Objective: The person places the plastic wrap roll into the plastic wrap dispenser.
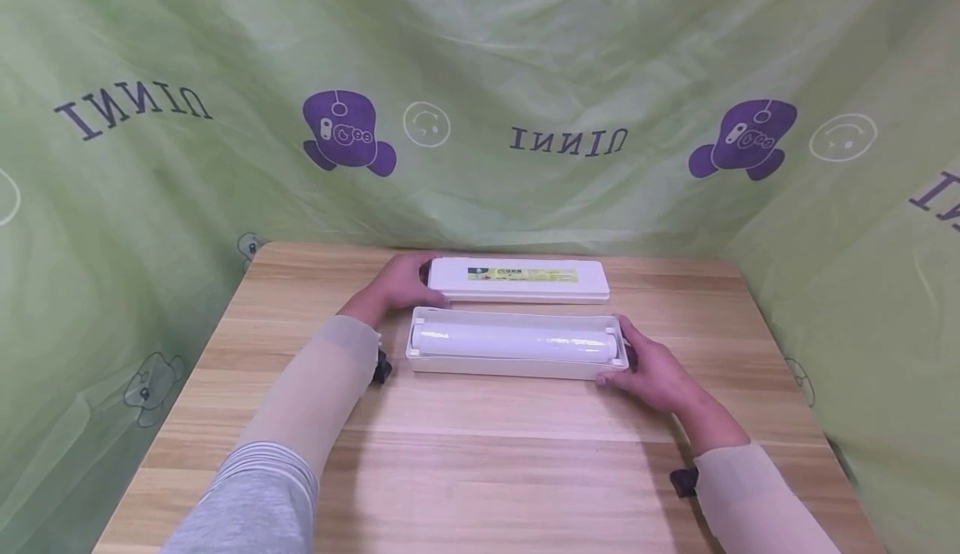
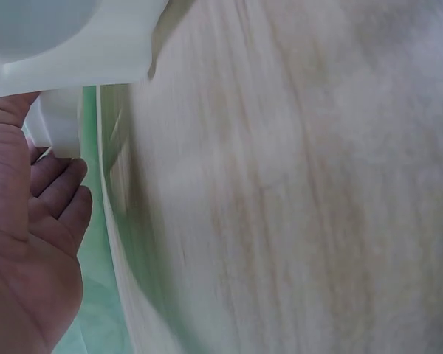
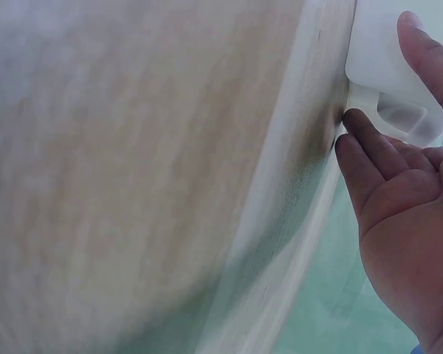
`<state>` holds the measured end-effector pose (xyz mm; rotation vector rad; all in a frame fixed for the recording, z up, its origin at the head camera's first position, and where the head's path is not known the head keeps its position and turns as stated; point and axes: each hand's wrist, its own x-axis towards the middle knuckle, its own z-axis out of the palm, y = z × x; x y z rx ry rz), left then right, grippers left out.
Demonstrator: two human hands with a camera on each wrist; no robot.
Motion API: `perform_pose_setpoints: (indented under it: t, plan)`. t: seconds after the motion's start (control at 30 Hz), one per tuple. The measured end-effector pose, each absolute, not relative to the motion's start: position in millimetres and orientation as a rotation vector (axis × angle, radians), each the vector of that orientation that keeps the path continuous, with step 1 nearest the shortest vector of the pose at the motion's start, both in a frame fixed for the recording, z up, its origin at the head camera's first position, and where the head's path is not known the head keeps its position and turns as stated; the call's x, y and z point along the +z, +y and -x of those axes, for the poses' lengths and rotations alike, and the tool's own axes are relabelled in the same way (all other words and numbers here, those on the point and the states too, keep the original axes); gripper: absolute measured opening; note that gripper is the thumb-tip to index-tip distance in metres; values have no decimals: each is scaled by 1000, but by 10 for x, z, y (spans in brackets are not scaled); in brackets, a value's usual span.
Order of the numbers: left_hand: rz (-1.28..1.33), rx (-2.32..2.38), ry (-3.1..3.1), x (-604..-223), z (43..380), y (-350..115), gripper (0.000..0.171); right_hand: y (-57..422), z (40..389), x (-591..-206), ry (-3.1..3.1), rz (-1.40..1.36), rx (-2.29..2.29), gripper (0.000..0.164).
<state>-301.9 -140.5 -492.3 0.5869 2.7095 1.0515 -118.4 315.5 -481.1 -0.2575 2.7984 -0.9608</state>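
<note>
A long white cling film box (image 1: 517,366) lies lengthwise across the table, its top uncovered, with a shiny wrapped roll (image 1: 517,340) inside. Just behind it lies its flat white lid (image 1: 447,279), which bears a yellow-green label (image 1: 522,275). My left hand (image 1: 405,281) holds the lid's left end, thumb at the front edge and fingers at the back. With thumb and fingers on opposite long sides, my right hand (image 1: 656,373) grips the right end of the box. In the right wrist view the box's corner (image 3: 380,44) shows beside the thumb.
The wood-grain table (image 1: 495,462) reaches back to a green curtain (image 1: 480,187) printed with purple figures, which also hangs at both sides. Black wrist mounts (image 1: 382,366) sit under the forearms, which wear beige sleeves (image 1: 318,383).
</note>
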Motion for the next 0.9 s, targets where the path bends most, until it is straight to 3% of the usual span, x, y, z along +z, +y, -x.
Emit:
perform_pose_setpoints:
  t: [0.7, 0.9]
  plan:
    - [-520, 1150, 2717, -4802, 2919, -1451, 92, 3171, 1188, -4833, 2794, 263, -987, 123]
    - [-492, 1163, 2722, -4790, 2913, -1478, 99, 3179, 1202, -4821, 2788, 260, -980, 125]
